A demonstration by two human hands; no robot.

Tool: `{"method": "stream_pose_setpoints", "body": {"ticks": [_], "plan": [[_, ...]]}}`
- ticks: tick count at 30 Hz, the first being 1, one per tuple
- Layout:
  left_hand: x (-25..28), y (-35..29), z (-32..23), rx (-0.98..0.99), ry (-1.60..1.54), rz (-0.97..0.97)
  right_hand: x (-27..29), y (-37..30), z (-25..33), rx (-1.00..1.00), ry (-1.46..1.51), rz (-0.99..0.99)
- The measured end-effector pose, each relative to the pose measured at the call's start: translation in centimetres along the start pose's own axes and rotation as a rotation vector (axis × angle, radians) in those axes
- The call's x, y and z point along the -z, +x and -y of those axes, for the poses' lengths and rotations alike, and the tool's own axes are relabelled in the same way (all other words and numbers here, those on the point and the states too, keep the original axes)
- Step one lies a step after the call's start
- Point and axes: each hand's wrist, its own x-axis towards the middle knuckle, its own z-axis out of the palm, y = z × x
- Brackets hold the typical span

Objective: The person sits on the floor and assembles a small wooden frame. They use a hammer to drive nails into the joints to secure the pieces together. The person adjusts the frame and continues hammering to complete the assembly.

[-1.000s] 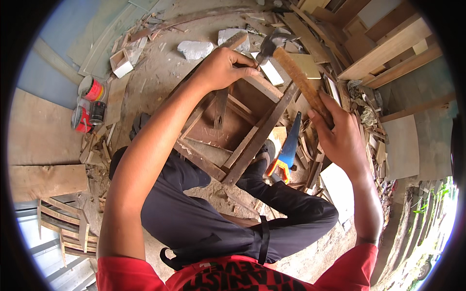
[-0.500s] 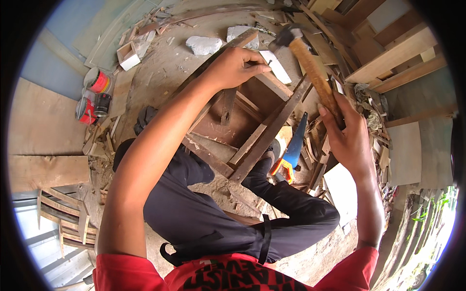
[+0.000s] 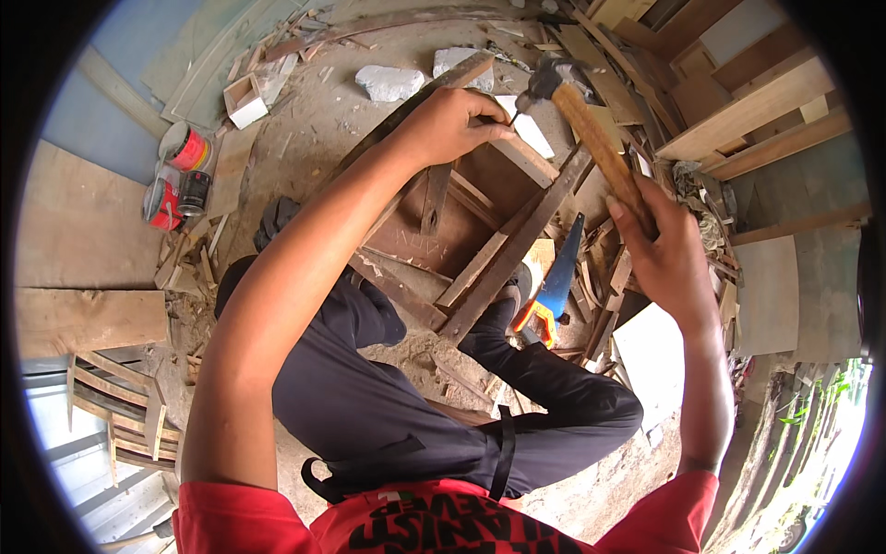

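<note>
With thumb and fingers pinched, my left hand (image 3: 457,122) steadies a thin dark nail (image 3: 513,118) at the far corner of a wooden frame (image 3: 517,226). My right hand (image 3: 663,247) is wrapped round the lower part of a hammer's wooden handle (image 3: 595,134). The metal hammer head (image 3: 546,79) hangs just right of the nail, close to my left fingertips. The frame rests on the ground between my legs, with a brown board inside it. How deep the nail sits in the wood cannot be made out.
A handsaw (image 3: 558,286) with a blue blade and orange handle lies right of the frame, among wood scraps. Paint cans (image 3: 189,148) stand at the left. White stone chunks (image 3: 389,83) lie beyond the frame. Planks (image 3: 752,111) are stacked at the far right.
The hammer head has come down slightly and now sits nearer the nail's level. My left hand keeps its pinch in almost the same place.
</note>
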Motion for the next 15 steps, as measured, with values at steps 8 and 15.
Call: {"method": "stream_pose_setpoints", "body": {"ticks": [8,15], "plan": [[0.1,-0.1,-0.1,-0.022,-0.010,-0.010,0.6,0.1,0.9,0.001,-0.044,0.053],[-0.2,0.2,0.0,-0.024,0.005,-0.015,-0.2,-0.5,-0.2,0.049,-0.037,-0.009]]}}
